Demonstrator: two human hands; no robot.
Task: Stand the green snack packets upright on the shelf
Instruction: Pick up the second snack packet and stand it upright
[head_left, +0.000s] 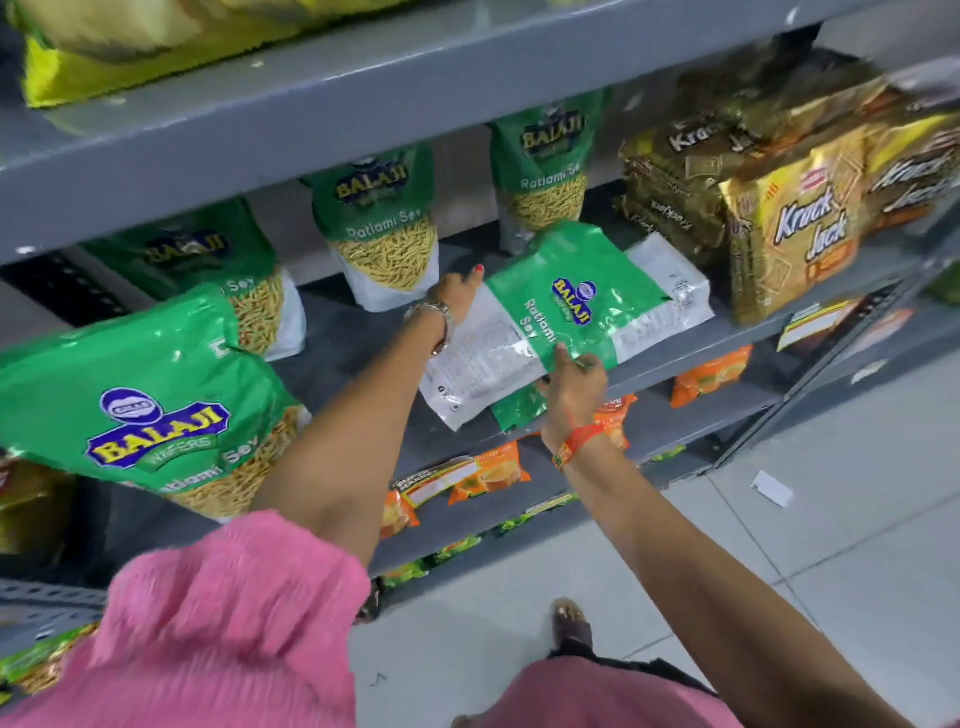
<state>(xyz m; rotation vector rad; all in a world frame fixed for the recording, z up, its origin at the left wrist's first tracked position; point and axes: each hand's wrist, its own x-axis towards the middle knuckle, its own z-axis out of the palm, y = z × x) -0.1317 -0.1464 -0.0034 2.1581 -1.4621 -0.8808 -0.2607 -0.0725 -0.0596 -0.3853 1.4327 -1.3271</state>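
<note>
Both hands grasp a green Balaji Ratlami Sev packet (566, 306) lying tilted at the grey shelf's (353, 332) near edge: left hand (457, 296) on its far-left side, right hand (574, 384) gripping its near edge. Other green packets (382, 228) stand upright behind.

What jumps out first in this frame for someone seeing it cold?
Centre frame, a green Balaji packet lies flat on the grey shelf, back side up, with the left hand at its far edge and the right hand gripping its near edge. Behind it, more green packets stand upright along the shelf's back. At far right is a stack of golden Krack Jack packs.
</note>
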